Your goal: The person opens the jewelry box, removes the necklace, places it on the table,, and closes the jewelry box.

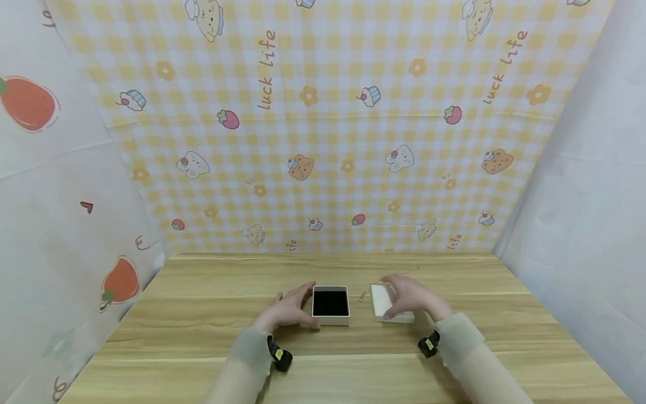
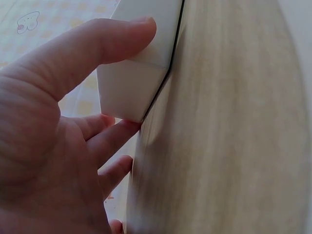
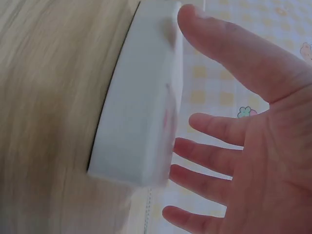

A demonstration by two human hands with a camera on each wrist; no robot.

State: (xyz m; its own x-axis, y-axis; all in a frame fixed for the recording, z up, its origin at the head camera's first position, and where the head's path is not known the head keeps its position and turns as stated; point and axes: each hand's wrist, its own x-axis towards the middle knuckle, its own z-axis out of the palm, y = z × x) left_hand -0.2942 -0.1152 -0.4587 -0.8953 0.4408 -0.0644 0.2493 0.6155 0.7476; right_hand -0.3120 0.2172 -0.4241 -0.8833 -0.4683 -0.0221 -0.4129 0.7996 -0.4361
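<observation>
A small white box [image 1: 330, 321] with a black inside stands on the wooden table, its top uncovered. My left hand [image 1: 289, 310] grips it from the left; in the left wrist view the thumb lies along one wall of the white box [image 2: 131, 90] and fingertips touch its lower corner. To the right lies a white box lid [image 1: 381, 303], its flat top upward. Over its right side is my right hand [image 1: 413, 294]. The right wrist view shows that hand's fingers [image 3: 209, 158] spread beside the lid [image 3: 131, 97]; whether the thumb touches it, I cannot tell.
A thin silver-coloured necklace [image 1: 361, 297] lies between box and lid, its chain running behind the right hand. The wooden table [image 1: 212, 314] meets a yellow checked cloth [image 1: 328, 185] at the back, with pale cloths on both sides.
</observation>
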